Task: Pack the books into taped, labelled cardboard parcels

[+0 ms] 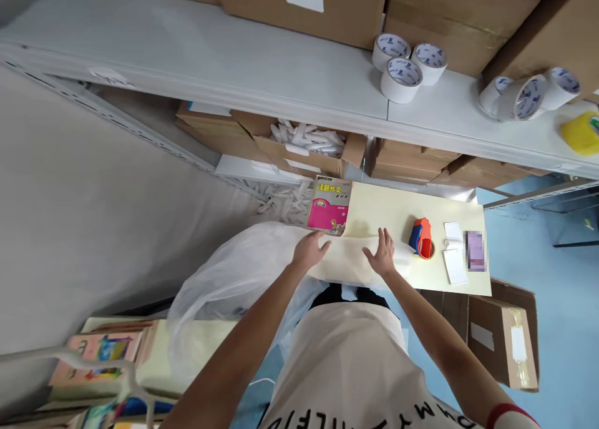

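- While I watch through the head camera, both hands lie at the near edge of the table [388,213], close to the middle of the view.
- The left hand [311,249] sits on the rim of the bag [234,273] with its fingers half curled. I cannot tell whether it grips the plastic.
- The right hand [381,254] is open, fingers spread and palm down. It holds nothing and seems to press on a flat part of the bag lying across the tabletop.
- The bag is clear plastic and billows from the left hand toward 8 o'clock, past the table's edge.
- The book [330,205], pink-covered, lies flat at 1 o'clock from the left hand, just beside its fingertips.
- The dispenser [421,238], red and blue, stands at 2 o'clock from the right hand, near it but apart.
- I see the labels [455,266] at 3 o'clock from the dispenser.
- The tape rolls [401,72] sit on the shelf [210,54] at 12 o'clock, with cartons [346,4] behind them.
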`<state>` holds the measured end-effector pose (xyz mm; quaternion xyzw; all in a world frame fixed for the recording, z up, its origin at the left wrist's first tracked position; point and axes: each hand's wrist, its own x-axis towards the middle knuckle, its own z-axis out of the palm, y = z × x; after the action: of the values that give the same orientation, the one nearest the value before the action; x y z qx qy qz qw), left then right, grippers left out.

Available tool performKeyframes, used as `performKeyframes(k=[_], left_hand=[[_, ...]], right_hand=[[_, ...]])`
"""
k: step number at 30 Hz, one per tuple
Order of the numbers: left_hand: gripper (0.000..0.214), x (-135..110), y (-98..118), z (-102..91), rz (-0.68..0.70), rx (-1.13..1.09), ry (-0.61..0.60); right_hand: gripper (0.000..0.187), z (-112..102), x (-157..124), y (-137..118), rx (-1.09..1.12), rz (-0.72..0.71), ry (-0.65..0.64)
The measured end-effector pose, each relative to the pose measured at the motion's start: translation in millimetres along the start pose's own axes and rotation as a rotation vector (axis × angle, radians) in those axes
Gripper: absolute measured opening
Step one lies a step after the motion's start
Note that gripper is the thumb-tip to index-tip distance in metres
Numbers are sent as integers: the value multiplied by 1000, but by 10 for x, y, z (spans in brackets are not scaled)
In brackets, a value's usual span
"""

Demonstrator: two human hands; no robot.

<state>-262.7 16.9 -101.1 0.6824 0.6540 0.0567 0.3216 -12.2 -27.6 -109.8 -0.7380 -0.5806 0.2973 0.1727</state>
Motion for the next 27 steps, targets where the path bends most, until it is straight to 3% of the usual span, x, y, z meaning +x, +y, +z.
performKeyframes(k=[2, 6, 9, 13, 16, 22, 27], left_hand=[[39, 234, -88, -173, -88, -31, 81], [35, 625, -261, -306, -256, -25, -19], [34, 746, -312, -268, -356, 52, -96], [32, 752, -231, -235, -360, 232, -137], [30, 757, -148, -257, -362, 228, -131], [25, 860, -130, -344, -455, 11, -146], [40, 979, -83, -420, -350, -252, -100]], right_hand=[[89, 97, 257, -287, 179, 76, -63], [92, 339, 671, -699, 603, 408, -212], [78, 488, 823, -805, 745, 566, -247], [42, 605, 861, -809, 803, 589, -252], [34, 654, 851, -810, 846, 571, -253], [43, 643, 868, -806, 923, 502, -190], [64, 558, 926, -784, 1007, 453, -146]])
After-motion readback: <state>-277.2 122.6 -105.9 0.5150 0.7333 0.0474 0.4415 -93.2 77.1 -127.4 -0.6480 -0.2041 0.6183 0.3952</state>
